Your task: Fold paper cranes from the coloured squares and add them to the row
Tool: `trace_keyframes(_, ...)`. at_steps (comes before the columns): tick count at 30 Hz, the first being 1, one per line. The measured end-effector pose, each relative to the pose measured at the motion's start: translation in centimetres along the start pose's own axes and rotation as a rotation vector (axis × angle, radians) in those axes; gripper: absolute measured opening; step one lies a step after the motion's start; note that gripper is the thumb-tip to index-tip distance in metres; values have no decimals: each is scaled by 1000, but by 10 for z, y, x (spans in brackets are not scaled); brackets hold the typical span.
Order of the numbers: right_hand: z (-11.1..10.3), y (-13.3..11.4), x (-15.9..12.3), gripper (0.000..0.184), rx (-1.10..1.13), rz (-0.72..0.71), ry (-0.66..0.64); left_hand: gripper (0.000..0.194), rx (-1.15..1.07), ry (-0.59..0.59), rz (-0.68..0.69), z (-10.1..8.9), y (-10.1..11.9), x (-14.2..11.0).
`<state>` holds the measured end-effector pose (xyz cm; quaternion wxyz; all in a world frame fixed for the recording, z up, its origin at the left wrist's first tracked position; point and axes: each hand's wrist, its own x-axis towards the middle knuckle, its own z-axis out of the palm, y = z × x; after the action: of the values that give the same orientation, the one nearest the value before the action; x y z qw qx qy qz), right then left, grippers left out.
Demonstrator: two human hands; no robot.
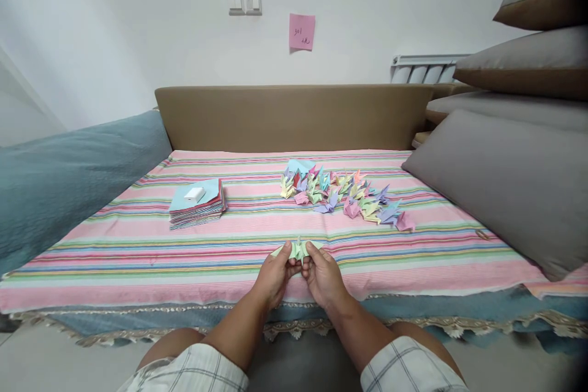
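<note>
Between my two hands is a pale green paper crane (299, 250), its wings spread to either side. My left hand (274, 274) pinches one wing between thumb and fingers. The other wing is gripped the same way by my right hand (323, 274). Both hands are just above the near part of the striped cloth, with the fingertips almost meeting beneath the crane. Beyond them lies a pile of folded paper cranes (340, 193) in many colours. To the left sits a stack of square coloured paper (197, 211), a small white block (195, 195) resting on top.
The pink striped cloth (257, 196) covers a sofa seat with a brown backrest (294, 119). A blue-covered armrest (82, 177) bounds the left; grey cushions (509, 184) are heaped at the right. A small brown ring-like item (482, 234) lies near them.
</note>
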<state>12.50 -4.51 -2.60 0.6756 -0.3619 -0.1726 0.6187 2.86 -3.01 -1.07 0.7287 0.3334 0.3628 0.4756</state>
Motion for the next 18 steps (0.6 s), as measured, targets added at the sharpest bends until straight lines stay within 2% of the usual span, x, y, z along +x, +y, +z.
trace_keyframes(6, 0, 0, 1, 36, 60, 33, 24, 39, -78, 32, -41, -1, -3, 2)
trace_keyframes(14, -6, 1, 6, 34, 46, -18, 4, 38, 18, 89, -30, -2, -4, 2)
trace_keyframes(18, -7, 0, 6, 33, 74, -26, 0, 33, -9, 116, 11, -3, 1, 1)
